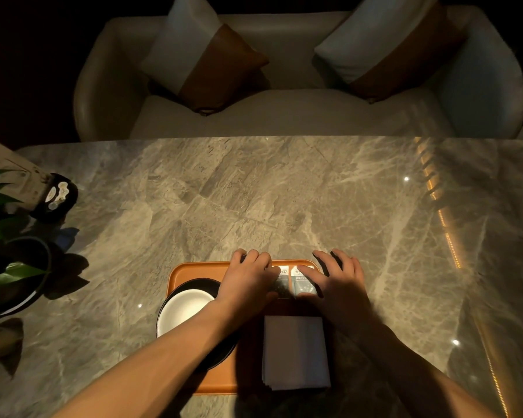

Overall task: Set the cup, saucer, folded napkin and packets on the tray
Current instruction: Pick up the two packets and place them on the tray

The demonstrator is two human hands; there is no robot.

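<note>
Both hands work at the far end of an orange tray (194,271) on a marble table (284,200), squaring up two packets (302,283) laid side by side. The left hand (249,279) lies flat, fingers spread, on the left packet; the right hand (337,280) is likewise open, its thumb resting on the right packet. Neither grips anything. A folded napkin (296,352) lies at the tray's near right, its near edge reaching about to the rim. A white bowl or cup (184,310) sits on a dark saucer (203,283) at the tray's left, the saucer overhanging the left rim; which vessel it is cannot be told from above.

The packet step looks nearly done. Next would likely be lifting both hands clear and nudging the saucer rightward, fully inside the rim. The table beyond the tray is open; a potted plant (15,267) and a card stand (55,196) crowd the left edge.
</note>
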